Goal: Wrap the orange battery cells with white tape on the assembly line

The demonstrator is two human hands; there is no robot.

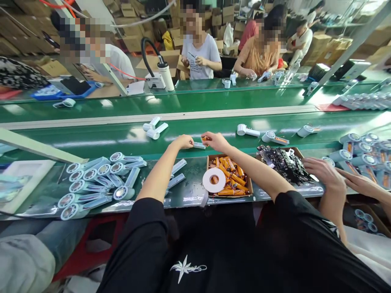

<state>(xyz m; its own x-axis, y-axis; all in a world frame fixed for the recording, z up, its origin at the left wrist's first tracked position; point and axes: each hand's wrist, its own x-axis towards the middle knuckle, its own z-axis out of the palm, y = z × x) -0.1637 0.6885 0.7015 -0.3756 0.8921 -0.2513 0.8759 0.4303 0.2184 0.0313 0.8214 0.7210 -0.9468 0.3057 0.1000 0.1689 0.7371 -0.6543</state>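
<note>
Out over the near edge of the green belt, my left hand is closed around a light blue handheld fan, whose open handle points right; its head is hidden by my fingers. Just above that handle, my right hand pinches a small orange battery. Below my right forearm stands a cardboard box full of orange batteries with wires. A roll of white tape lies on the box's front left corner. Two blue fan handles rest beside my left forearm.
Several light blue fans lie at left, more at far right. A box of black parts sits right, near a co-worker's hands. Loose fans lie on the belt. People sit or stand across it.
</note>
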